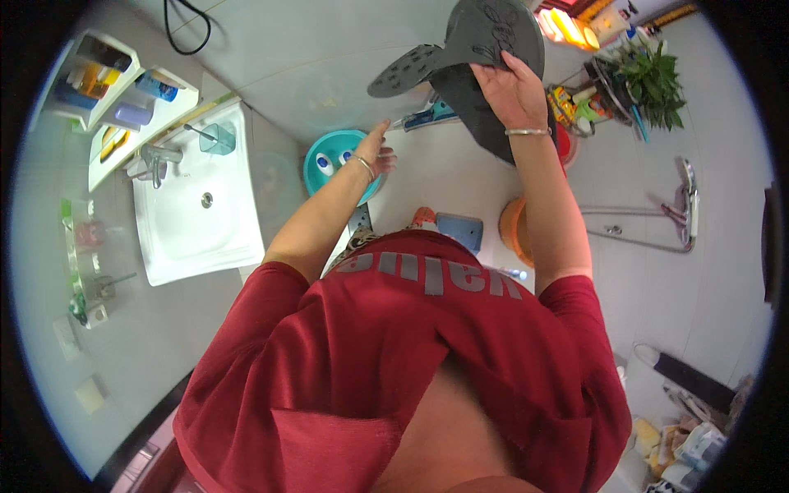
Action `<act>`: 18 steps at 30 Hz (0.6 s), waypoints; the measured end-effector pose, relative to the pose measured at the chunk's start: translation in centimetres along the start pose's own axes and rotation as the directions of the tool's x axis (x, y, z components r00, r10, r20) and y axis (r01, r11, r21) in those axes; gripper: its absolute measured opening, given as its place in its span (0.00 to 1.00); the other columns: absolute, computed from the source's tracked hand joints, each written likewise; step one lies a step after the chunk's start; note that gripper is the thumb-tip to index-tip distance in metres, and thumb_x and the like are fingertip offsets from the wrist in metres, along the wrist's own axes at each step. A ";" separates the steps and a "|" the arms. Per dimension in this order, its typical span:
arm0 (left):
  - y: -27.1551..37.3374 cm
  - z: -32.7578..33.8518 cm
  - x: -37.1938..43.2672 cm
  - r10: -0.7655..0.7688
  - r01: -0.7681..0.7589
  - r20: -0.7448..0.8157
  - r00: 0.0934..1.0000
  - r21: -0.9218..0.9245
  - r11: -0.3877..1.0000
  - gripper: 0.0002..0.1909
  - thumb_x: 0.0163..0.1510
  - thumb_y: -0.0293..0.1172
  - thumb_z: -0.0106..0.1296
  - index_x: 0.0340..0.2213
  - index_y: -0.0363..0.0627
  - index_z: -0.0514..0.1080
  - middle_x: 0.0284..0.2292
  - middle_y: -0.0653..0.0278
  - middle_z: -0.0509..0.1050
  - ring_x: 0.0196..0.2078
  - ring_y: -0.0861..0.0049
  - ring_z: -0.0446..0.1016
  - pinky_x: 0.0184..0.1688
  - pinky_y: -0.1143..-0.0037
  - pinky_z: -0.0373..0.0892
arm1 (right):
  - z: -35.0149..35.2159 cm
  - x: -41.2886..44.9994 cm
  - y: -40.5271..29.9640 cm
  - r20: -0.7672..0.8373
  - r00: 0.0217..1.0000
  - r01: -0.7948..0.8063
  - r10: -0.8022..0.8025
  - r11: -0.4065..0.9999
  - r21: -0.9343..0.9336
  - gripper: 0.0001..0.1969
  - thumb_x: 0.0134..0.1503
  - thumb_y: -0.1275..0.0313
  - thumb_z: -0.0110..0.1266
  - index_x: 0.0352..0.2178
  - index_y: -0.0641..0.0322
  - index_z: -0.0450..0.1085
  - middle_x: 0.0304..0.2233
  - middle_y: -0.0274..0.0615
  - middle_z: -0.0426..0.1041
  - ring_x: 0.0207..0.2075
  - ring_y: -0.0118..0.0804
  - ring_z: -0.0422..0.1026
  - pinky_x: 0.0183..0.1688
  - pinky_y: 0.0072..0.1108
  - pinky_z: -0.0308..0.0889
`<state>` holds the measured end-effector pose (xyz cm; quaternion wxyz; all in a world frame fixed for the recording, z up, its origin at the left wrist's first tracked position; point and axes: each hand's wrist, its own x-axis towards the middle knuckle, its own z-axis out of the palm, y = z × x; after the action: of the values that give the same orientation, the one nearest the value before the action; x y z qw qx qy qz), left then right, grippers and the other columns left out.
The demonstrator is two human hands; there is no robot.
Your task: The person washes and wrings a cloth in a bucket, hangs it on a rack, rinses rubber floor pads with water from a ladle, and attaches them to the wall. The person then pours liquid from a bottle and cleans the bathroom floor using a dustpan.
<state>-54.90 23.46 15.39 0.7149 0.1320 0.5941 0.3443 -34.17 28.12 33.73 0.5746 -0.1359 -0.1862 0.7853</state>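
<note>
My right hand [511,92] holds up a dark grey, limp mat-like sheet [493,37] by its edge; my thumb lies on the near face and the other fingers are hidden behind it. The sheet folds into several lobes, with a raised pattern on the upper one and dark marks on the left one. My left hand [376,154] is empty, its fingers apart, over the right rim of a teal plastic basin [313,148]. Two white bottles with blue tops [324,164] show in the basin. A teal and dark object [428,115] lies by the wall between my hands.
A white washbasin [185,228] with a tap [155,161] stands at left, below shelves of bottles [132,114]. At right are an orange bucket [513,228], a rack with a potted plant [653,80] and a wall shower fitting [689,203]. A blue-grey stool or box [461,230] is near my feet.
</note>
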 end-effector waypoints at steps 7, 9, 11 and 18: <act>2.9 2.3 -1.6 0.401 0.103 0.454 0.796 -0.753 0.650 0.42 0.41 0.58 0.43 0.49 0.38 0.47 0.45 0.44 0.57 0.47 0.51 0.58 0.44 0.57 0.59 | -0.8 -1.8 -1.5 0.030 0.998 0.051 -0.053 0.997 0.056 0.20 0.46 0.77 0.38 0.44 0.66 0.54 0.45 0.48 0.59 0.47 0.44 0.58 0.49 0.34 0.53; 4.7 2.0 -2.4 0.444 0.185 0.512 0.736 -0.782 0.595 0.36 0.45 0.54 0.40 0.48 0.40 0.48 0.43 0.47 0.61 0.46 0.52 0.61 0.43 0.58 0.61 | -0.8 -2.3 -2.2 0.009 0.997 0.073 -0.073 0.997 0.025 0.20 0.46 0.77 0.38 0.44 0.64 0.55 0.45 0.46 0.60 0.47 0.43 0.58 0.49 0.34 0.54; 5.7 2.0 -2.9 0.565 0.161 0.473 0.676 -0.843 0.514 0.27 0.49 0.41 0.39 0.48 0.47 0.48 0.40 0.50 0.64 0.42 0.54 0.65 0.42 0.59 0.64 | -1.2 -2.7 -3.1 0.005 0.999 0.053 -0.053 0.999 -0.010 0.21 0.45 0.77 0.39 0.44 0.63 0.55 0.45 0.46 0.60 0.47 0.43 0.58 0.49 0.34 0.54; 6.7 1.0 -3.7 0.476 -0.244 0.344 0.809 -0.541 0.805 0.18 0.51 0.29 0.36 0.44 0.57 0.53 0.41 0.45 0.63 0.40 0.54 0.67 0.40 0.63 0.67 | -2.8 -2.6 -4.1 -0.047 0.999 0.016 -0.016 1.000 -0.011 0.18 0.45 0.76 0.39 0.42 0.64 0.58 0.43 0.46 0.62 0.45 0.43 0.61 0.46 0.34 0.57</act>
<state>-56.42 26.18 22.47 0.7638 0.1460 0.2661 0.5696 -28.71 27.16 33.06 0.5844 -0.1558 -0.1778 0.7763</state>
